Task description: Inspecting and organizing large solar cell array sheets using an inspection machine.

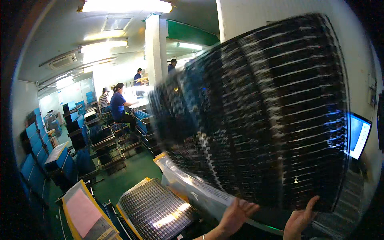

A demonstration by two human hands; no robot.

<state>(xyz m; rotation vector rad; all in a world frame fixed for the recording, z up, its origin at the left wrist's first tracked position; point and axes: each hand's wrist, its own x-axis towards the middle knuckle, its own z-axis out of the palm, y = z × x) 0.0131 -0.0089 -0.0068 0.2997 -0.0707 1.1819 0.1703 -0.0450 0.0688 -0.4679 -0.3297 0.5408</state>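
A large dark rectangular panel [248, 120] stands tilted up in front of me, filling the middle and right. Rows of pale streaks cross its face, and motion blur hides finer detail. At its lower edge, my left hand [234, 218] grips it with the thumb side up. Farther right along the same edge, my right hand [300, 220] holds it, thumb raised against the face. Below and left lies a shiny clear moulded tray sheet [156, 208] on a yellow-edged stack. Behind the panel's lower left edge is a whitish translucent sheet [180, 182].
A pink sheet [83, 208] on a yellow-edged board is at the lower left. Blue and black stacked crates [36, 146] line the left side. A lit screen [358, 136] is on the right. A person in blue [118, 105] sits working farther back, with others beyond.
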